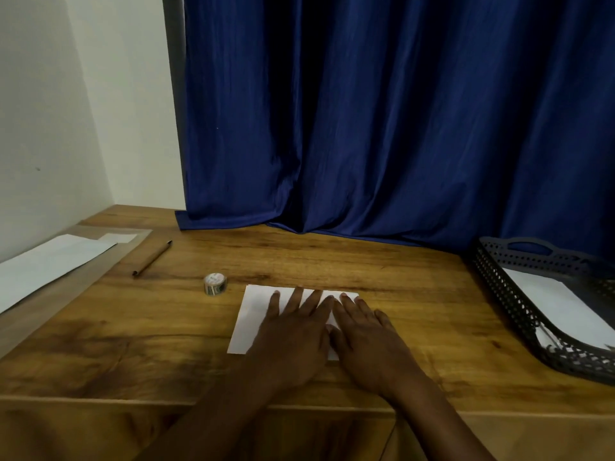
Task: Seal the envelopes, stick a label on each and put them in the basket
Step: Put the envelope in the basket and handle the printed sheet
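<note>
Head view of a wooden bench (pixel 332 261) backed by a blue curtain (pixel 382 128). A white envelope (pixel 254 314) lies flat near the middle of the bench's front edge. Both hands press on it, palms down, side by side and touching at the forefingers. The left hand (pixel 296 331) covers the envelope's middle, its fingers (pixel 294 299) straight and spread, gripping nothing. The right hand (pixel 369 337) lies over the envelope's right part, fingers likewise extended and flat, its outer edge resting on the bare wood.

A small roll of patterned tape (pixel 215 283) stands on the bench just beyond the envelope's far left corner, apart from it. A brown pen (pixel 152 258) lies further toward the far left corner. Along the left edge rests a stack of white envelopes (pixel 50 264) on a clear sheet (pixel 123 247). At the right edge sits a dark perforated basket (pixel 499 287), tilted in view, holding white envelopes (pixel 559 307) inside.
</note>
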